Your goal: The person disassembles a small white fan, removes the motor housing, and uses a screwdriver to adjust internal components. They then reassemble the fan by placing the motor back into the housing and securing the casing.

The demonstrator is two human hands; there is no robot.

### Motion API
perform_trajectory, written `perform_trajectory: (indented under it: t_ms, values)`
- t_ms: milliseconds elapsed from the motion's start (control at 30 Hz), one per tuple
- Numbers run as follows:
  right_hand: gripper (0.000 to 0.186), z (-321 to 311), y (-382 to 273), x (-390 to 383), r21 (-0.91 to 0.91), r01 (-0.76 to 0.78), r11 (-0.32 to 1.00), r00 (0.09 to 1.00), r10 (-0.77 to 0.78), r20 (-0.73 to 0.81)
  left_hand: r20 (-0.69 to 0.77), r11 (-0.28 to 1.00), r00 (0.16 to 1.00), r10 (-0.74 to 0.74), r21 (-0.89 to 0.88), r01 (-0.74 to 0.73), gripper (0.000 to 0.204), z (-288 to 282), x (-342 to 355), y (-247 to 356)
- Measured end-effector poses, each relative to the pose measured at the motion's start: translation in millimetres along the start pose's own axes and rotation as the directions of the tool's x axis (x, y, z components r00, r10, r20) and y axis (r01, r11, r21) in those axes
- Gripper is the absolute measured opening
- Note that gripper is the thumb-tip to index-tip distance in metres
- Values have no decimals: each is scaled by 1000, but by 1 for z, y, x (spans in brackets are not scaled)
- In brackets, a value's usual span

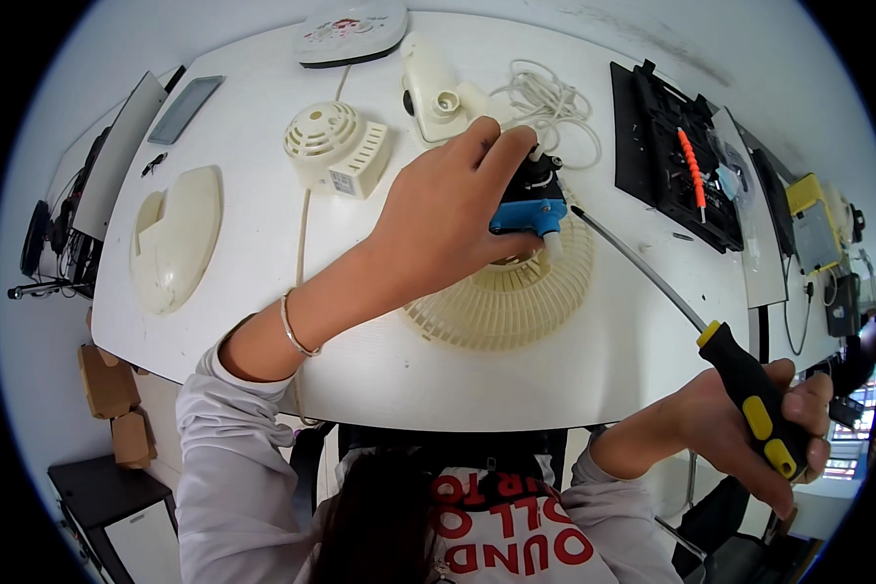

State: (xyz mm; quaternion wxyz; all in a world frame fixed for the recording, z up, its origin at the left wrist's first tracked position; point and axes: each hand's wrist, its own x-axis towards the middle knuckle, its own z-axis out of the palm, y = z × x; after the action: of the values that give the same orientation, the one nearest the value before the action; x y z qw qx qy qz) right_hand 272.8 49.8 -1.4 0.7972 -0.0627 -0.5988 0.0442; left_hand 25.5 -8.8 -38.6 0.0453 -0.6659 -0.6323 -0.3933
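Note:
My left hand [457, 200] is closed around a black fan motor with a blue part [528, 216] on its side. The motor sits over a round cream fan grille [501, 311], which lies on the white table. In my right hand [749, 428], beyond the table's near right edge, is a screwdriver [749, 389] with a black and yellow handle. Its long shaft points up and left, and the tip appears close to the blue part, though I cannot tell whether they touch. My left fingers hide much of the motor.
A vented cream motor cover [336, 146], a cream fan neck [433, 92] and a coiled cable [555, 102] lie behind. On the left are a cream fan base shell [177, 238] and a grey tray [187, 109]. An open black toolbox [681, 161] holds an orange-red tool [692, 170].

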Motion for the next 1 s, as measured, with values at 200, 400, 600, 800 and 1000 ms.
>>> perform_trajectory:
  t_ms: [200, 400, 600, 800, 1000]
  values:
    - [56, -17, -1, -11, 118, -217, 969, 971, 227, -73, 20, 997, 997, 74, 1, -74, 69, -9, 7, -8]
    - [52, -14, -9, -10, 251, -249, 935, 959, 275, -73, -28, 994, 998, 54, 93, -51, 65, -11, 7, -6]
    - [51, -11, -9, -14, 227, -268, 936, 955, 290, -65, -82, 981, 991, 104, 173, -89, 65, -8, 5, -6]
    - [50, -4, -5, -16, 161, -250, 955, 956, 269, -113, -91, 979, 987, 131, 167, -114, 66, -7, 5, -7]
    - [49, 0, -3, -18, 176, -250, 952, 953, 274, -131, -83, 978, 988, 132, 172, -116, 67, -7, 5, -6]
